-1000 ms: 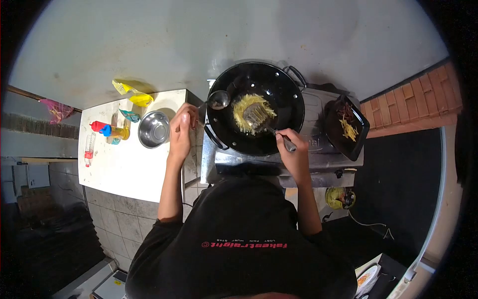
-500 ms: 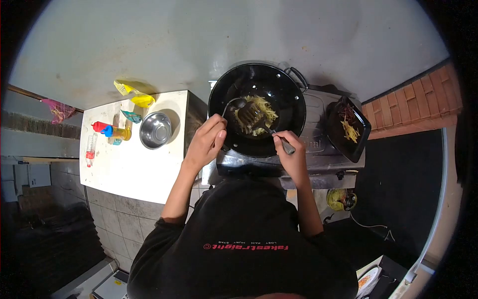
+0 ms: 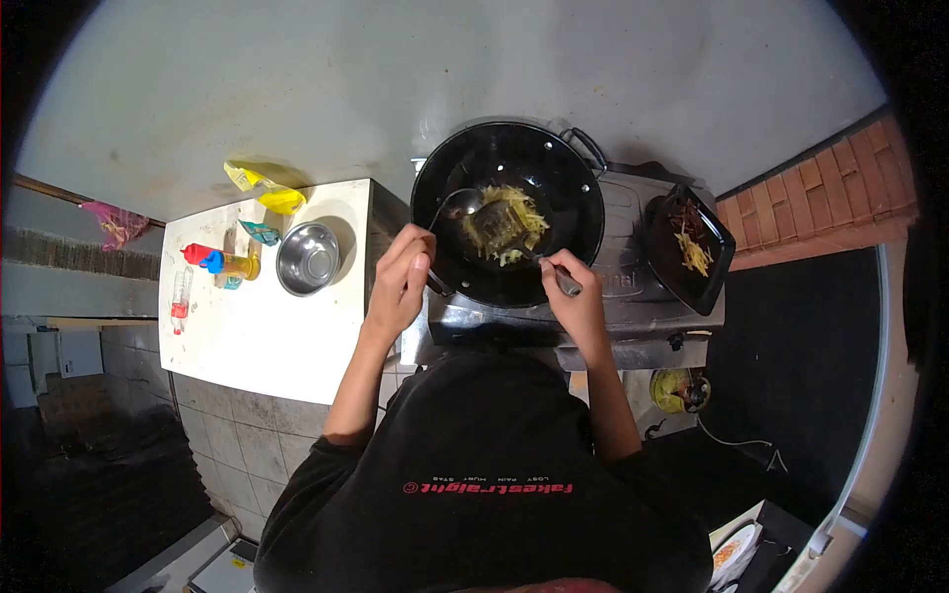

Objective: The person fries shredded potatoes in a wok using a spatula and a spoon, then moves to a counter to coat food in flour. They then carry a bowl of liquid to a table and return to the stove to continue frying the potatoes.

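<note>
A black wok (image 3: 583, 212) sits on the stove, with pale yellow shredded strips (image 3: 532, 210) heaped in its middle. My left hand (image 3: 401, 277) is closed around the handle of a ladle (image 3: 462, 204), whose bowl is at the left edge of the strips. In my right hand (image 3: 575, 296) is the handle of a slotted spatula (image 3: 497, 226). Its blade lies over the strips, and the handle's end shows past my fingers. Both hands are at the wok's near rim, one on each side.
Right of the wok, a black tray (image 3: 707, 287) holds dark and yellow strips on the stove (image 3: 633, 306). The white table (image 3: 267, 346) at left carries a steel bowl (image 3: 307, 259), squeeze bottles (image 3: 233, 264) and a yellow packet (image 3: 265, 188). A grey wall (image 3: 395, 89) rises behind.
The ladle's bowl has shifted slightly left, away from the spatula, and my left hand has moved a little left with it. The spatula stays over the strips.
</note>
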{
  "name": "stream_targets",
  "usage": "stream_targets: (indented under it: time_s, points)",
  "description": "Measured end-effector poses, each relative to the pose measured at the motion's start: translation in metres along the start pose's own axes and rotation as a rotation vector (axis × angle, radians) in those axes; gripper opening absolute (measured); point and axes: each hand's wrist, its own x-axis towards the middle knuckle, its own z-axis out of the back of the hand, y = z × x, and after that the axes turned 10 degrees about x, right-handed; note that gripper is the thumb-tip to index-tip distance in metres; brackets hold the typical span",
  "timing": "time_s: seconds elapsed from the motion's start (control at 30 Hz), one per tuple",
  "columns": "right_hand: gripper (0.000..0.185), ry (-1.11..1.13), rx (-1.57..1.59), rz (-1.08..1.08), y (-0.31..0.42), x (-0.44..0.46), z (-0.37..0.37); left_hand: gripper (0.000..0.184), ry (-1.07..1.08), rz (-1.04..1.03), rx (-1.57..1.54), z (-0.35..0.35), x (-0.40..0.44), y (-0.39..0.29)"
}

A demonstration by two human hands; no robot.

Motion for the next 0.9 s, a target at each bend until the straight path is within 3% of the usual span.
stream_targets:
  time_s: [0.07,0.17,0.4,0.47,0.6,0.67,0.77,0.9]
  points:
    - [0.009,0.018,0.024,0.014,0.004,0.000,-0.001,0.025,-0.001,0.017,-0.012,0.004,0.000,0.001]
    - [0.009,0.005,0.012,-0.038,0.000,0.003,-0.002,0.042,-0.083,0.062,0.009,0.006,-0.001,0.001]
    - [0.007,-0.075,0.031,-0.033,0.009,0.007,0.004,0.043,-0.082,0.080,-0.039,0.010,-0.009,0.003]
    - [0.005,-0.097,-0.004,0.034,0.010,0.007,0.006,0.030,-0.109,0.080,-0.051,0.013,-0.009,0.003]
    - [0.004,-0.091,0.017,0.027,0.008,0.007,0.009,0.026,-0.098,0.054,-0.011,0.014,-0.006,0.003]
    - [0.003,-0.083,-0.009,0.037,0.008,0.006,0.010,0.017,-0.025,-0.123,0.063,0.007,-0.003,0.001]
    - [0.004,-0.069,-0.016,0.083,0.007,0.003,0.010,0.021,0.051,-0.226,0.162,-0.004,0.007,-0.008]
    - [0.004,-0.067,-0.021,0.089,0.016,0.000,0.013,0.010,0.119,-0.305,0.244,-0.003,0.019,-0.020]
